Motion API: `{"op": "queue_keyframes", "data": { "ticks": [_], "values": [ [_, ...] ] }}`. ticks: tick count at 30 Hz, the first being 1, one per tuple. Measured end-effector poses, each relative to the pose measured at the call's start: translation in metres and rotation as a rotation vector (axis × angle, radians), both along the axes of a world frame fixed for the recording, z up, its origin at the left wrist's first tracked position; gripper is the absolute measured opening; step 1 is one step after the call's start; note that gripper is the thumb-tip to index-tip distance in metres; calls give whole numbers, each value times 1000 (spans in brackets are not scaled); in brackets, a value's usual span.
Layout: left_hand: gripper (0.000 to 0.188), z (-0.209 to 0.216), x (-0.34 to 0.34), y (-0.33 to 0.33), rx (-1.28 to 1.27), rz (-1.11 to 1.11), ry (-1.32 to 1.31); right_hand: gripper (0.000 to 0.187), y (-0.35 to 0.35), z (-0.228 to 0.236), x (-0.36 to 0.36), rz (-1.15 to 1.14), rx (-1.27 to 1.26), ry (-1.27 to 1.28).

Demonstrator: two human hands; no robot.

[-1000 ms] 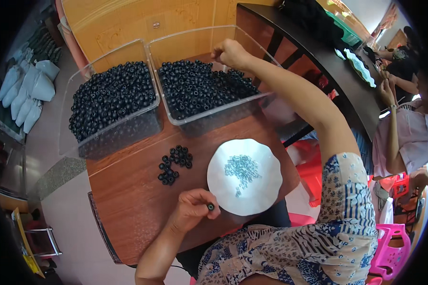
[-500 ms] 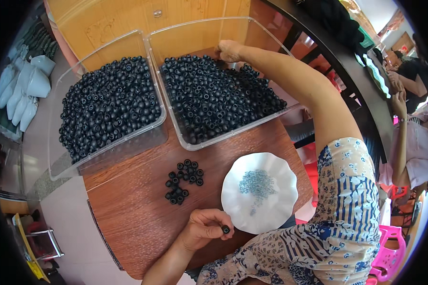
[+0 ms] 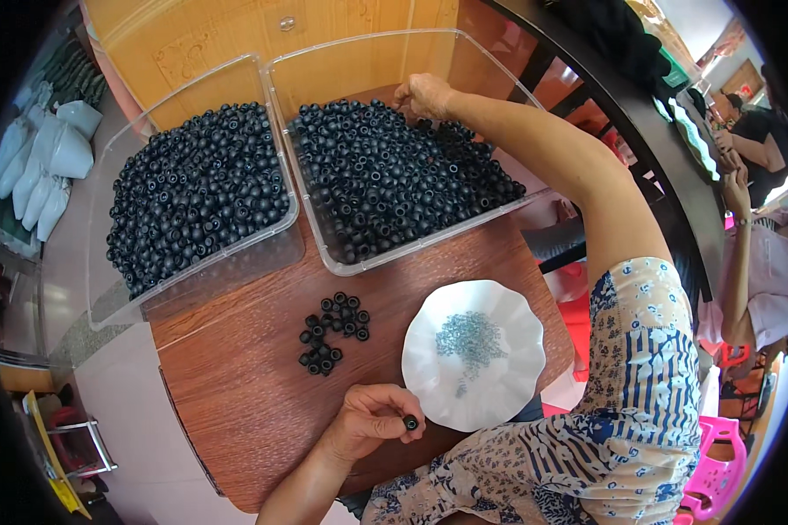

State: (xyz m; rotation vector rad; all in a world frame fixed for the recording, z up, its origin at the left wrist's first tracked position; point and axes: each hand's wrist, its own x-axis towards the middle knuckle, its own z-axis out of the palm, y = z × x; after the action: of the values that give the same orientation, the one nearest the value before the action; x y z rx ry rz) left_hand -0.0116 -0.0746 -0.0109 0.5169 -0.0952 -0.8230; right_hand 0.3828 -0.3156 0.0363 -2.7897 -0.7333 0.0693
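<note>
My left hand (image 3: 372,420), low over the wooden table, pinches one small black bead-like ring (image 3: 411,423) between thumb and fingers, its hole facing up. Across the table, my right hand (image 3: 425,94) reaches into the far part of the right clear plastic tub (image 3: 385,264). Its fingers are curled down at the edge of the heaped black rings (image 3: 368,175); the fingertips are partly hidden, so I cannot make out what they hold. Beside my left hand stands a white scalloped plate (image 3: 521,376) bearing many tiny clear bluish pieces (image 3: 469,341). Several loose black rings (image 3: 320,353) lie on the tabletop.
A second clear tub (image 3: 228,249), also heaped with black rings, adjoins the first on the left. Wooden cabinet doors (image 3: 219,52) rise behind both. White bags (image 3: 66,149) sit at far left. Other people's arms (image 3: 737,254) show at right, near a dark table (image 3: 674,210).
The whole view has shifted slightly left. My right hand stays at the back of the right tub, its fingers a little differently bent. My left hand keeps its pinch on the black ring.
</note>
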Motion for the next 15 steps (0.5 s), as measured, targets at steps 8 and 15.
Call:
{"op": "queue_keyframes", "data": {
  "ticks": [8,15],
  "values": [
    [25,0,0,1,52,39,4,17,0,-21,11,100,-85,-103],
    [25,-3,-2,2,27,40,-15,10,9,15,-4,66,-215,-102]
  ]
}}
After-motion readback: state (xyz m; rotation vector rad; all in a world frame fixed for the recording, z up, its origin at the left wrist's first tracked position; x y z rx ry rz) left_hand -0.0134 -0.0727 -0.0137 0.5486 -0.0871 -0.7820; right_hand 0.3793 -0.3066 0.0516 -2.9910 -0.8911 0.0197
